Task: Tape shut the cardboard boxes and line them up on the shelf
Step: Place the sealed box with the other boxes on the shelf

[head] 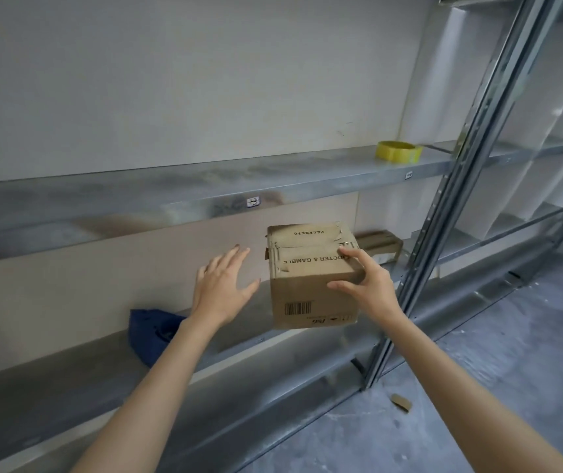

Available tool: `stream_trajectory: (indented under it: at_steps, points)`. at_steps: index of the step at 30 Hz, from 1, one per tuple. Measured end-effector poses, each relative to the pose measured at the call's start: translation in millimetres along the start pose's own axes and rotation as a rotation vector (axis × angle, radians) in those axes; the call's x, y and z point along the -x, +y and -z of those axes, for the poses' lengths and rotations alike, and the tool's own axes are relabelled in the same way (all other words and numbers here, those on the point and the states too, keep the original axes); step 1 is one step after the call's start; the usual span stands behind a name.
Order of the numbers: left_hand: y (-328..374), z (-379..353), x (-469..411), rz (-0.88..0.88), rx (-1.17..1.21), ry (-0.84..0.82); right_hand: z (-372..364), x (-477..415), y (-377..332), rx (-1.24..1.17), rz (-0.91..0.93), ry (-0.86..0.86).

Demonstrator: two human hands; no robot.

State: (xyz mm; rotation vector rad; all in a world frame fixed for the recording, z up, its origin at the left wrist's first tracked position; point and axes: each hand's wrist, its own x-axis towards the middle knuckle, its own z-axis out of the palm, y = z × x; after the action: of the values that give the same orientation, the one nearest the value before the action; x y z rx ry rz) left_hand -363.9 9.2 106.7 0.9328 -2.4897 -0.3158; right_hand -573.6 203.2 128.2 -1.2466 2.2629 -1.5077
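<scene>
Partly hidden behind the cardboard box (pixel 310 285), a second carton (pixel 380 242) looks blurred.

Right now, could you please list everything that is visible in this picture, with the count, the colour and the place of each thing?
held cardboard box: 1, brown, at the front of the lower shelf
second cardboard box: 1, brown, on the lower shelf, behind and to the right of the held one
tape roll: 1, yellow, on the upper shelf near the upright
fabric item: 1, blue, on the lower shelf, far left; its kind is unclear
cardboard scrap: 1, brown, on the grey floor by the rack's foot
metal shelving rack: 1, grey, against the white wall
left hand: 1, fingers spread, left of the held box, not touching it
right hand: 1, grips the held box's upper right corner
</scene>
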Motion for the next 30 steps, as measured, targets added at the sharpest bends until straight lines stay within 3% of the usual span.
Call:
stream_trajectory:
  at_steps: [14,22,30]
  points:
    - [48.8,-100.5,-104.0,0.060,-0.089,-0.096,25.6,-126.2,128.6,-0.119,-0.014,-0.113]
    - [68.8,-147.9,-162.8,0.118,-0.072,-0.161,36.1,-198.4,190.9,-0.052,0.010,-0.189]
    - [96.5,-182.1,-196.5,0.256,-0.096,-0.140,48.8,-248.5,235.9,-0.052,0.041,-0.268]
